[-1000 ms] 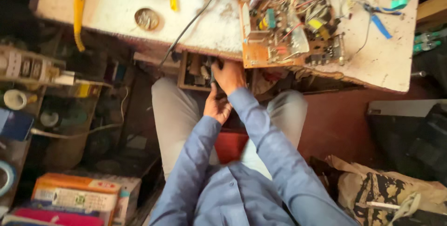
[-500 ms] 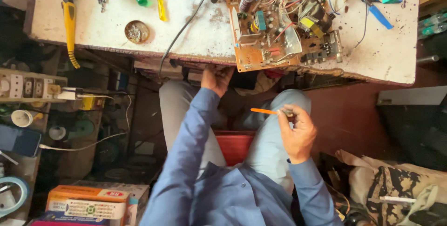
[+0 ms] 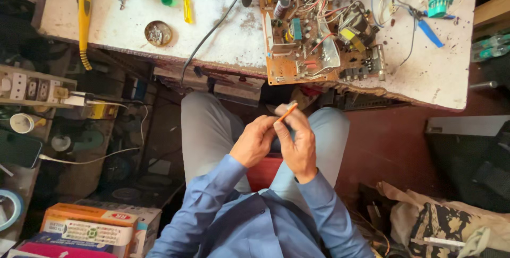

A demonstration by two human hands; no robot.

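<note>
A seated person in a blue shirt is holding both hands together over the lap: the right hand (image 3: 298, 144) is pinching a slim orange tool (image 3: 287, 112) between fingertips, while the left hand (image 3: 255, 141) is curling narrowly against it, touching. The tool, thin and bright orange with a paler tip, is slanting up and away from the hands toward the bench edge. Farther off, an orange circuit board (image 3: 313, 35) crowded with wires is lying on the stained white workbench (image 3: 223, 35), just beyond the right hand.
</note>
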